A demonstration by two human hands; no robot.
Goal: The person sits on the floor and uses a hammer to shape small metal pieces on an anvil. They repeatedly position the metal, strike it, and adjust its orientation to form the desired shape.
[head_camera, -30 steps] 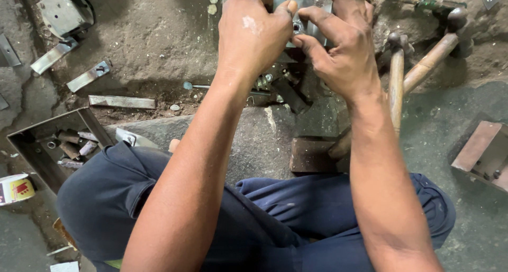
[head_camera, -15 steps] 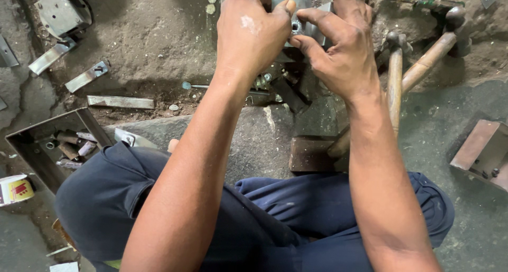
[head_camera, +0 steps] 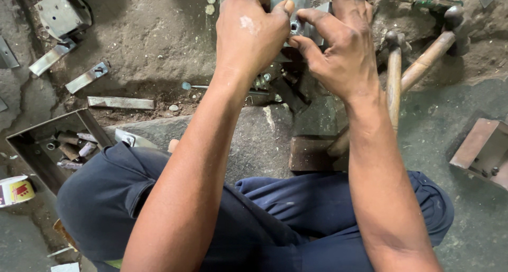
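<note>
Gritty concrete floor (head_camera: 159, 44) (scattered metal scraps (head_camera: 120, 102))

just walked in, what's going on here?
A person sits on the ground with both hands on a grey metal part. The left hand grips it from the left; the right hand pinches at a small nut on it. Two wooden-handled hammers lie to the right, and an open metal tray of small parts sits to the left.
</note>
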